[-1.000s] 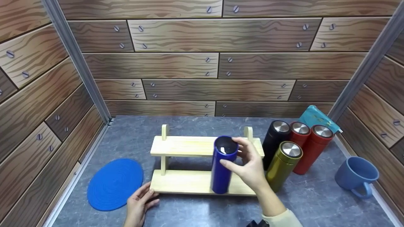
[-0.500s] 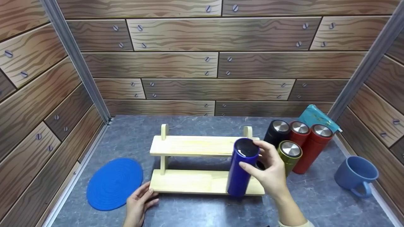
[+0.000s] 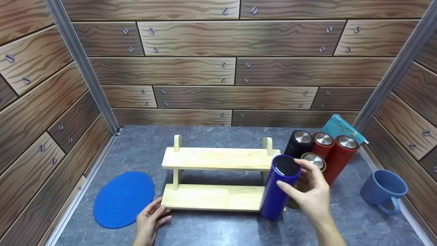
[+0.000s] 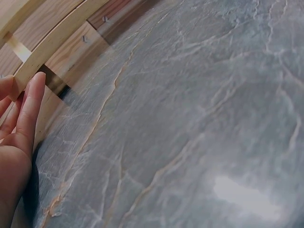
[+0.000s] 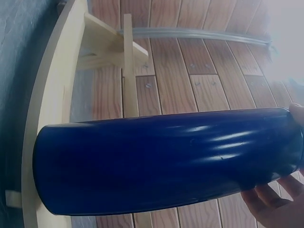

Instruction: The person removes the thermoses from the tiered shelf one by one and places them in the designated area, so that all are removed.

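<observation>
My right hand [image 3: 315, 196] holds a blue thermos bottle [image 3: 277, 196] near its dark top, thumb on one side and fingers on the other. The bottle leans slightly, its base in front of the lower board's right end. In the right wrist view the blue bottle [image 5: 166, 161] crosses in front of the wood; whether they touch I cannot tell. A pale two-tier wooden shelf [image 3: 201, 197] stands in the middle. My left hand [image 3: 149, 220] pinches its lower front left corner. The left wrist view shows the hand [image 4: 21, 128] with thumb above and fingers beneath the board [image 4: 54, 45].
Right of the shelf stand a black bottle [image 3: 297, 145], two red bottles [image 3: 339, 160] and a gold-green one [image 3: 294, 201], partly hidden. A teal packet [image 3: 342, 129] lies behind them. A blue mug [image 3: 382, 191] is far right; a round blue mat [image 3: 123, 200] lies left.
The right hand has moved the blue bottle rightward and toward the front, from over the lower board to the shelf's right end. The left hand has stayed at the corner.
</observation>
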A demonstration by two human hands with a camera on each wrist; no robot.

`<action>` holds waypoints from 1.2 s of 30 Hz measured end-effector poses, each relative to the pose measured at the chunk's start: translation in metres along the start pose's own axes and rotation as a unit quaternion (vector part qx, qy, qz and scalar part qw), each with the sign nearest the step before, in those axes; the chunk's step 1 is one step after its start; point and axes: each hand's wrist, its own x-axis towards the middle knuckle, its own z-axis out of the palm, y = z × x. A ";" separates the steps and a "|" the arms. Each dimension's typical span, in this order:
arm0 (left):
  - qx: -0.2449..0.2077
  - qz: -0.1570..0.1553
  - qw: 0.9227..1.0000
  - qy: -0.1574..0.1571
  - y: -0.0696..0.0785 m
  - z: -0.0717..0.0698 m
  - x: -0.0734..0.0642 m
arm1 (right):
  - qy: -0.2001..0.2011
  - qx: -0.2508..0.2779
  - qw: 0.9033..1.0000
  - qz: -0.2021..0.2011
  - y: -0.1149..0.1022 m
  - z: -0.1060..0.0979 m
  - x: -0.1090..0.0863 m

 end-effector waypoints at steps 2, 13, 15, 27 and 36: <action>-0.001 0.001 1.000 -0.002 -0.001 0.000 0.000 | 0.005 -0.016 1.000 -0.001 -0.004 -0.006 -0.001; -0.005 0.000 1.000 -0.003 -0.001 -0.001 0.000 | 0.039 0.007 0.999 -0.012 -0.008 -0.037 -0.010; -0.005 -0.001 1.000 -0.004 -0.001 -0.001 0.000 | 0.048 0.003 0.999 -0.009 -0.008 -0.042 -0.010; -0.002 -0.004 1.000 -0.002 0.000 0.002 0.001 | 0.093 -0.004 0.996 0.005 -0.008 -0.071 -0.012; -0.010 -0.003 1.000 -0.009 0.000 0.000 -0.001 | 0.125 -0.018 0.992 0.008 0.001 -0.093 -0.008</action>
